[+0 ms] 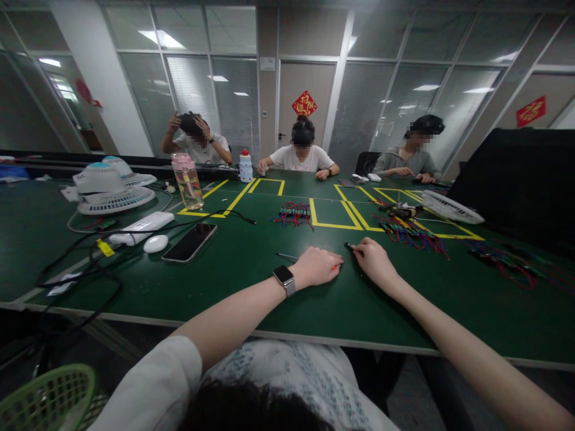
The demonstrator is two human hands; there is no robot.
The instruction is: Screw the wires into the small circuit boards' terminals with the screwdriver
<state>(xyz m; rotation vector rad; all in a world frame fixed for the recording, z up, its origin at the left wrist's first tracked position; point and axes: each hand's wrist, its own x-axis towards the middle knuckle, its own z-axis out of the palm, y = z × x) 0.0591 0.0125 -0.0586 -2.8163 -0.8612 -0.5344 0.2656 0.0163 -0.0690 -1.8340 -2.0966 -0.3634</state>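
Note:
My left hand rests on the green table with its fingers curled; a thin orange wire shows at its fingertips, and a smartwatch sits on its wrist. My right hand lies just to the right, its fingers pinched on a small dark connector. A thin grey rod lies on the table left of my left hand. A bundle of coloured wires sits farther back in the middle, and another bundle of coloured wires lies to the right.
A phone, a white mouse, a power strip, black cables, two white fans and a drink bottle fill the left side. Three people sit across the table. A green basket stands at lower left.

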